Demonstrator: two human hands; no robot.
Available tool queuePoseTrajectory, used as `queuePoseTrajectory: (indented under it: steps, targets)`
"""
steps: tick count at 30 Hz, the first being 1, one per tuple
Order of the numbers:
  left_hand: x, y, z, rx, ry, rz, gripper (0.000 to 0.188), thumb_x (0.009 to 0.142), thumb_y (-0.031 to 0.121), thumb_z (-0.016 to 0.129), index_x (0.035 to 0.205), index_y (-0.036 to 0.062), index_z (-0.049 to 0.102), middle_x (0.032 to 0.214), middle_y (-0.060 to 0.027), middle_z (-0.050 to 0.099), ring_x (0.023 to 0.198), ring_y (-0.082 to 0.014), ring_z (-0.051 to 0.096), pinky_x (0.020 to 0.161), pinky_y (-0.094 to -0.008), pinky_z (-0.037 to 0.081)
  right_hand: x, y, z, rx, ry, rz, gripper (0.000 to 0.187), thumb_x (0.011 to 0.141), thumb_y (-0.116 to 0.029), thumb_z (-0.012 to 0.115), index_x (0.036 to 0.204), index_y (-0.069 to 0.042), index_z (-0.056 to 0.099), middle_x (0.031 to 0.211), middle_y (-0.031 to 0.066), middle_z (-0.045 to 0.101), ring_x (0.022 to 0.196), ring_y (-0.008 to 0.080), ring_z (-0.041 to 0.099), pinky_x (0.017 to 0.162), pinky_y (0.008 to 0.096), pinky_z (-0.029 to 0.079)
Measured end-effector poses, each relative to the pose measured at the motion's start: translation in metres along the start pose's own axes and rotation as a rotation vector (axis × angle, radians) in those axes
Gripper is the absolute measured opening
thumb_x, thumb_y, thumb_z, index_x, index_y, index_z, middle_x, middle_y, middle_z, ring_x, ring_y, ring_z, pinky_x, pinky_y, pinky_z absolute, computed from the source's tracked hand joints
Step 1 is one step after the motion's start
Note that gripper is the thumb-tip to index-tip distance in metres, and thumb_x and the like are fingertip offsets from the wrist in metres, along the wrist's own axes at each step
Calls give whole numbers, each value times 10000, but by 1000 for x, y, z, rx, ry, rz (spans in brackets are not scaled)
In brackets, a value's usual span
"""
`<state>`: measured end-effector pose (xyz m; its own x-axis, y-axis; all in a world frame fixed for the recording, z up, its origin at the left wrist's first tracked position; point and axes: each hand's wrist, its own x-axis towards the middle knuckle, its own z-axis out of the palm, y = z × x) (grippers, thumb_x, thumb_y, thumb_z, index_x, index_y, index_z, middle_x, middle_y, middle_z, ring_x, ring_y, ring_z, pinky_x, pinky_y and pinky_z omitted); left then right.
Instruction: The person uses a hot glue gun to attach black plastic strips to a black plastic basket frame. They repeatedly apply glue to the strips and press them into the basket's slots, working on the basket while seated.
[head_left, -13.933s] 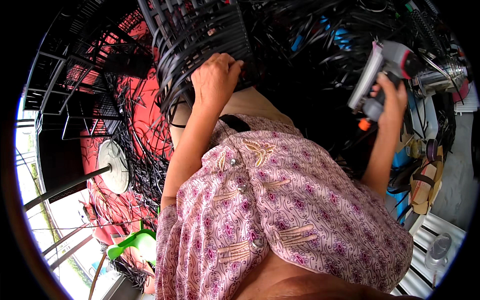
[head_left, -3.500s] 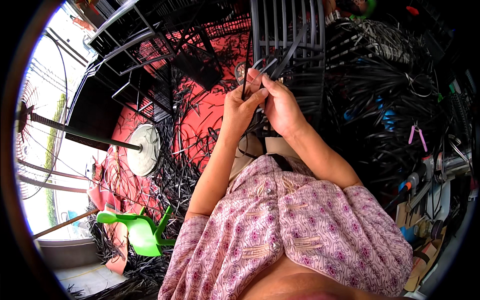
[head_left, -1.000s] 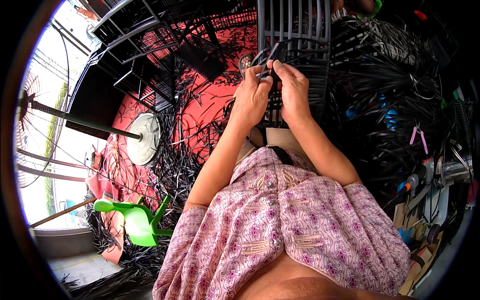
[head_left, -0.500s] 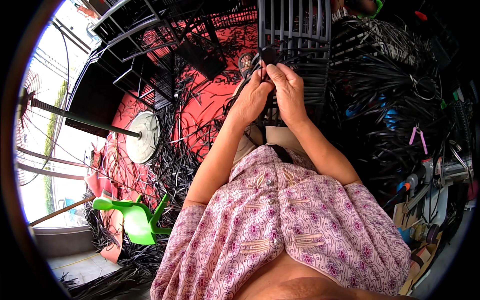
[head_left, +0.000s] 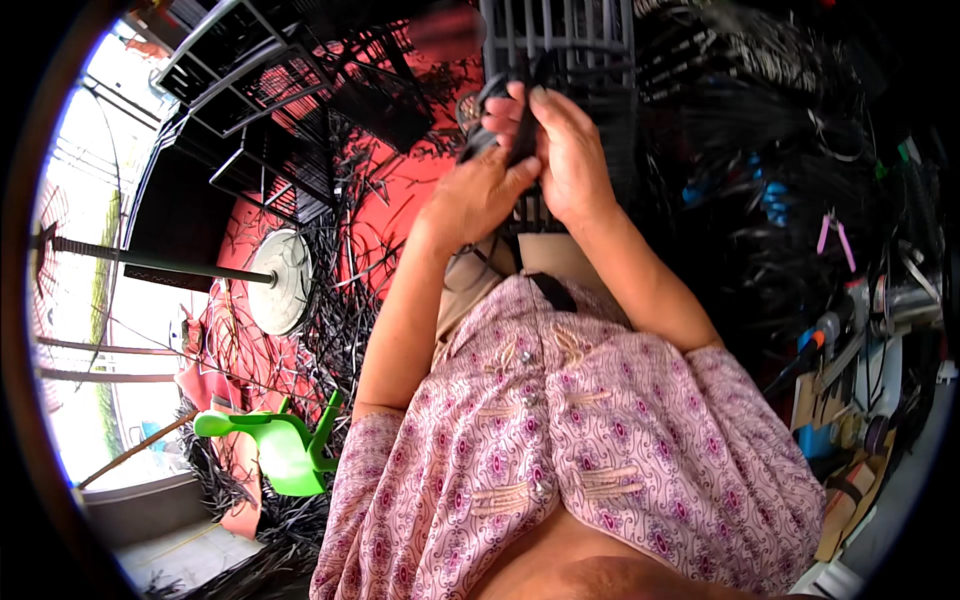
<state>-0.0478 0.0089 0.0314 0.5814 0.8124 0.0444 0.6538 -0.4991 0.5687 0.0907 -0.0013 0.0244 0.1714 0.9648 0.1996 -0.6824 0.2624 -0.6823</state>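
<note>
My left hand (head_left: 482, 195) and my right hand (head_left: 573, 160) are close together in front of me, both closed on black flat strips (head_left: 524, 128). The fingers are partly smeared by motion, and some lie behind the strips. A loop of strip sticks out past the fingertips. Just beyond my hands stands a dark slatted frame (head_left: 560, 25). Its lower part, with black strips across it, is largely hidden behind my hands. One strip end hangs by my left wrist.
A red floor (head_left: 385, 185) with scattered strips lies to the left, with black frames (head_left: 230, 60), a round fan base (head_left: 280, 282) and a green plastic object (head_left: 285, 455). Heaped black strips (head_left: 750, 120) fill the right, beside pink-handled snips (head_left: 838, 240) and assorted tools.
My hands have shifted slightly up, and the strips now bunch in a loop between them. The whole view has moved a little, so the frame appears further left.
</note>
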Motion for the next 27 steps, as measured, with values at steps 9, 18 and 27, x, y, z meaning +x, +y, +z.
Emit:
queuePoseTrajectory:
  steps: [9,18,27]
  targets:
    - [6,38,-39,-830,-113,486,362,867,201,737,1129,54,535,936,30,512,891,-68,482,822,-197,404,-1,-50,9,191,-447,81,285,1040,-248,483,1110,0,605,762,-14,553,686,112,534,656,229,483]
    - [49,88,-40,-1171,-110,275,308,942,136,655,1211,22,556,1026,17,606,932,-84,565,757,-211,462,19,-111,6,-182,-425,-67,248,1010,-219,539,1106,-10,631,868,29,653,799,119,615,772,242,504]
    - [51,84,-6,-790,-16,120,508,963,206,631,1376,-20,441,788,-13,586,572,-51,505,504,-196,403,-19,-107,-43,-561,-159,-203,186,979,-181,605,1010,-10,671,896,32,677,843,104,619,789,261,492]
